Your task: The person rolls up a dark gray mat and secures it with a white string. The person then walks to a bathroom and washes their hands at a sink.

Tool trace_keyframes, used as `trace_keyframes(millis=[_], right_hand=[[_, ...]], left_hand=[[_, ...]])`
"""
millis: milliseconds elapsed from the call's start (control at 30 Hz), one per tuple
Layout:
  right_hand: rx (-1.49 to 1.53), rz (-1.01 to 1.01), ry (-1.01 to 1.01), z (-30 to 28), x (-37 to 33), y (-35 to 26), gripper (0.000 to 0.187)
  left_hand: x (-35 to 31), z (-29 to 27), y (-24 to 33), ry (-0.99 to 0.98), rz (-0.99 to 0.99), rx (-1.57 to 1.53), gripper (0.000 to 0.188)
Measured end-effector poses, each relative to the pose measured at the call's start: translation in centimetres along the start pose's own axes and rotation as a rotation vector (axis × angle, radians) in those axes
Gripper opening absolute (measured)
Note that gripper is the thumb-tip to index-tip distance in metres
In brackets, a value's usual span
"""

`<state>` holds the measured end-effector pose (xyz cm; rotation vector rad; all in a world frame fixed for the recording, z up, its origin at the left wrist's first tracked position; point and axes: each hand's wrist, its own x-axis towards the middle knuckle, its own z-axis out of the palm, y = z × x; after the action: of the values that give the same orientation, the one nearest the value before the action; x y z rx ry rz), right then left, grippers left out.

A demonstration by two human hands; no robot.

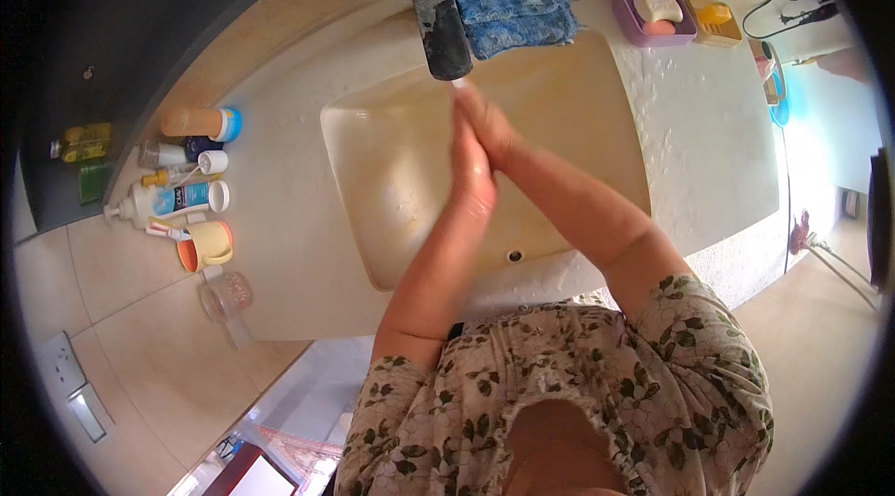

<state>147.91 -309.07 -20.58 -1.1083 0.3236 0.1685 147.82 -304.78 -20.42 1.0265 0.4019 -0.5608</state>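
Step appears to be hand rinse: L hand (474, 168) and R hand (487, 128) meet palm to palm just below the tap (445, 34) spout, above the basin (597, 114). Digits of each hand look laid tog., tips twd. spout; motion blur hides indiv. gaps, so exact finger spacing, or anything small btwn. palms, can't be told. For best results, keep tips in the water (458, 83), rub palms, backs & btwn. fingers, and keep wrists over the bowl to limit splash. Materials: tap body dark, blocky, w/ pale worn patches; basin smooth, glossy, cream, approx. rect. w/ rounded corners and small round hole (515, 256) on near side. Countertop (718, 146) pale, smooth, beaded w/ droplets on R. Cloth (517, 13) blue, mottled, soft-looking, folded flat beside tap.
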Motion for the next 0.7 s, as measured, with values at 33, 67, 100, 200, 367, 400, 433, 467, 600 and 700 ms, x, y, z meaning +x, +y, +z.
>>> trace_keyframes(millis=[33, 67, 100, 200, 367, 400, 433, 467, 600, 700], right_hand=[[0.009, 0.047, 0.031, 0.4, -0.5, -1.4, 0.053], [0.019, 0.095, 0.070, 0.5, -1.2, -2.6, 0.052], [-0.102, -0.043, 0.052, 1.2, -2.1, -1.7, 0.053], [-0.342, -0.359, -0.016, 2.1, -2.8, 1.5, 0.057], [-0.077, -0.227, -0.026, -2.3, 2.1, -0.4, 0.054], [-0.164, -0.274, -0.040, -1.4, 0.4, 0.6, 0.056], [-0.249, -0.323, -0.054, -0.4, -1.5, 1.6, 0.059], [-0.426, -0.407, 0.003, 1.7, -3.5, 1.4, 0.059], [-0.018, -0.064, 0.068, -0.3, 0.2, 0.3, 0.059], [0.036, -0.042, 0.093, -1.4, 0.2, 0.1, 0.058]], left_hand=[[-0.5, 0.7, -0.8, 0.041, 0.088, 0.004, 0.061], [-0.3, 0.8, -0.1, -0.017, 0.082, 0.061, 0.064], [0.0, 0.1, 1.3, -0.061, 0.081, 0.114, 0.068], [2.2, -2.4, 2.0, 0.063, 0.321, 0.329, 0.059], [-1.3, 0.8, 0.7, -0.152, 0.123, 0.023, 0.069], [-0.4, 0.1, 1.3, -0.056, 0.013, -0.029, 0.067], [0.2, -0.6, 1.7, -0.001, 0.141, 0.120, 0.065], [0.2, -0.9, 2.8, 0.084, 0.262, 0.278, 0.063], [1.2, -1.1, -0.7, 0.021, 0.227, 0.136, 0.068], [-1.8, 1.3, 1.7, 0.030, 0.092, 0.064, 0.072]])
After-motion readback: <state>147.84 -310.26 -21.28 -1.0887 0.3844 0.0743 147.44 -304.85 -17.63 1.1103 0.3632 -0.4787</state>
